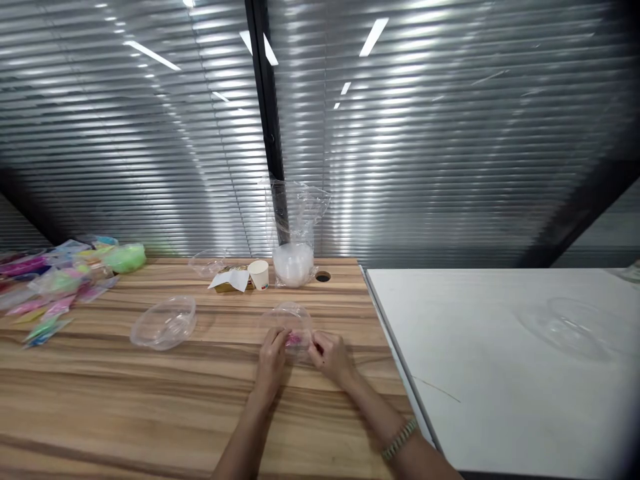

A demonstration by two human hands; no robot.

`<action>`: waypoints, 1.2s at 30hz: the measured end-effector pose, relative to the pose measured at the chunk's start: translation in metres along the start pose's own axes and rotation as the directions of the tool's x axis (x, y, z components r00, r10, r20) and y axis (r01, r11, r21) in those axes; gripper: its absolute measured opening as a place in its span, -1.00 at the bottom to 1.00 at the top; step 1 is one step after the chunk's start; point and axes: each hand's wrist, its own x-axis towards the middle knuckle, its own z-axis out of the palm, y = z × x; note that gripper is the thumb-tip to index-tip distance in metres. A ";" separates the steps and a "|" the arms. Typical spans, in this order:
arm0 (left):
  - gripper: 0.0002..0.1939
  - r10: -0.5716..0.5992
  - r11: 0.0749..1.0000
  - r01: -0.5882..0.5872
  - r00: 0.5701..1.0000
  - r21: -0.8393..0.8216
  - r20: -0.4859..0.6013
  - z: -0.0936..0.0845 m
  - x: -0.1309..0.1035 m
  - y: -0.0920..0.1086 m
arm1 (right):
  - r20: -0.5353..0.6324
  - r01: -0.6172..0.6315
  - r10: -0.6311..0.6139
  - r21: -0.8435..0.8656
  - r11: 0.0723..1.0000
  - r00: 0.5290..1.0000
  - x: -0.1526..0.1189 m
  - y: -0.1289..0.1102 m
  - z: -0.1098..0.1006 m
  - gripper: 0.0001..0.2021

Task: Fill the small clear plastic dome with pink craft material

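A clear plastic bowl [287,309] sits on the wooden table in front of me. Over its near side is a small pink piece [294,339], too blurred to name its kind. My left hand [271,357] is at the bowl's left side, fingers closed against the pink piece. On the right side, my right hand [331,359] is closed in a pinch near the rim; whatever lies between its fingertips is hidden. The wrist on that side wears a banded bracelet [399,440].
Left of the bowl stands another clear bowl [165,325]. Behind are a paper cup [259,275], a small box with white paper [233,280] and a bag of stacked white bowls [293,263]. Colourful packets [55,283] pile up at far left. A white table [480,373] adjoins on the right.
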 end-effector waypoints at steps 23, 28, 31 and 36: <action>-0.78 -0.151 0.986 0.138 0.977 0.090 0.152 0.001 0.008 0.001 | 0.191 -0.136 0.168 -0.171 0.976 0.967 -0.009 0.008 -0.005 -0.82; -0.86 -0.104 0.991 0.076 0.952 0.107 0.288 -0.003 0.013 0.005 | 0.210 -0.137 0.175 -0.185 0.973 0.962 -0.007 0.004 -0.004 -0.81; -0.89 -0.094 0.991 0.056 0.934 0.120 0.344 -0.002 0.014 0.011 | 0.229 -0.153 0.198 -0.199 0.968 0.953 -0.007 0.002 -0.006 -0.80; -0.88 -0.129 0.984 0.075 0.923 0.159 0.362 0.000 0.014 0.019 | 0.242 -0.213 0.264 -0.215 0.953 0.934 -0.009 0.003 -0.007 -0.80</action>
